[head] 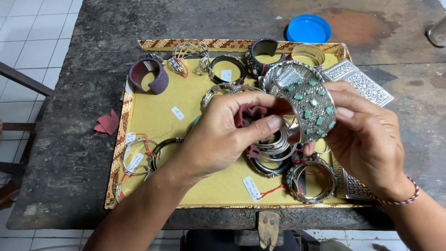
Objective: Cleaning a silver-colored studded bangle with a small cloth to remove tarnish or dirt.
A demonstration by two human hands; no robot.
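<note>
We see a dark, worn stone worktable filling most of the view, with white floor tiles at the far left. On it sits a shallow yellow-lined tray with a patterned woven rim, spread with bangles and cuffs.

Above the tray's middle, our right hand holds a wide silver cuff bracelet set with small turquoise stones; fingers are closed around its right edge, thumb on the near side. Our left hand is closed too, thumb and fingers pinching a scrap of maroon cloth that touches the cuff's left side. The cuff is lifted clear of the tray, between both hands.

At the tray's right edge, partly under the right hand, lie two embossed silver boxes. A blue plastic lid rests on the table beyond the tray's far rim.

In the tray: a purple leather cuff far left, a wire-cage bangle beside it, a dark bangle with a white tag, a black-and-silver cuff. Near right, an ornate silver bangle tied with red thread; near left, thin silver bangles with paper tags.

A second maroon cloth scrap lies on the table just left of the tray.
</note>
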